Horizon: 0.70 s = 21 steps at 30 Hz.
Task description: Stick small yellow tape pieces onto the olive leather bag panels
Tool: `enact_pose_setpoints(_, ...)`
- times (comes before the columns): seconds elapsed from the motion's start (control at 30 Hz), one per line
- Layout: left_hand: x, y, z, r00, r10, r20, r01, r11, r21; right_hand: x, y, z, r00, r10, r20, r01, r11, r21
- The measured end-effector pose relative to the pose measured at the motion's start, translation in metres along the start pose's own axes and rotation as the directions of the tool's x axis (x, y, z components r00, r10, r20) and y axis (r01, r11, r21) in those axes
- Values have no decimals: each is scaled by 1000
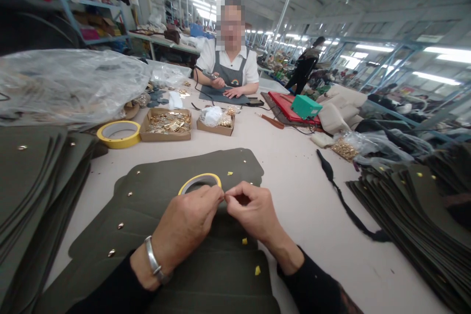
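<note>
I had the yellow tape roll (201, 177) at the left hand (187, 221), whose fingers were closed on its near edge. Right of the roll, the right hand (255, 208) was pinched shut, fingertips meeting the left's; I could not tell whether anything sat between them. Beneath the roll I saw dark green panels (147, 206) with metal studs left of it and yellow bits (257, 270) to its right and nearer me. Beyond it on the worktop (294, 167) stood a cardboard box (165, 136) of gold-coloured pieces; farther beyond, a co-worker (237, 73) sat holding a tool.
</note>
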State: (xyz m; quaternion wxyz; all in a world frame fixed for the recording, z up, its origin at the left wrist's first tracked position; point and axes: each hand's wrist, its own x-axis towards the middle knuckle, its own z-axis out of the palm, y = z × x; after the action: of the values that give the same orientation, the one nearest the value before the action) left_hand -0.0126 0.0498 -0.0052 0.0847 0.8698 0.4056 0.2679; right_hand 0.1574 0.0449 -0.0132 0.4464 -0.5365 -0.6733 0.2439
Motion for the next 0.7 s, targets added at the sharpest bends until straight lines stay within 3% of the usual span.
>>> enact_pose_setpoints(0.1,-1,4,-1,994,68,-90,-65,997,34,10,10,-3,939,340,41,-340,911,235)
enact_pose_setpoints(0.17,-1,1,0,993,56,-104,-48,996,77,17,24,-9,916,400,32,-395,886,242)
enact_pose_setpoints(0.37,9,-14,10,989,-93,117,62,968,245,28,52,-25,975,210,76,-201,973,-112)
enact_pose_setpoints(0.7,26,-3,9,944,-189,271,96,942,321,29,57,-28,963,226,146,-221,974,-53)
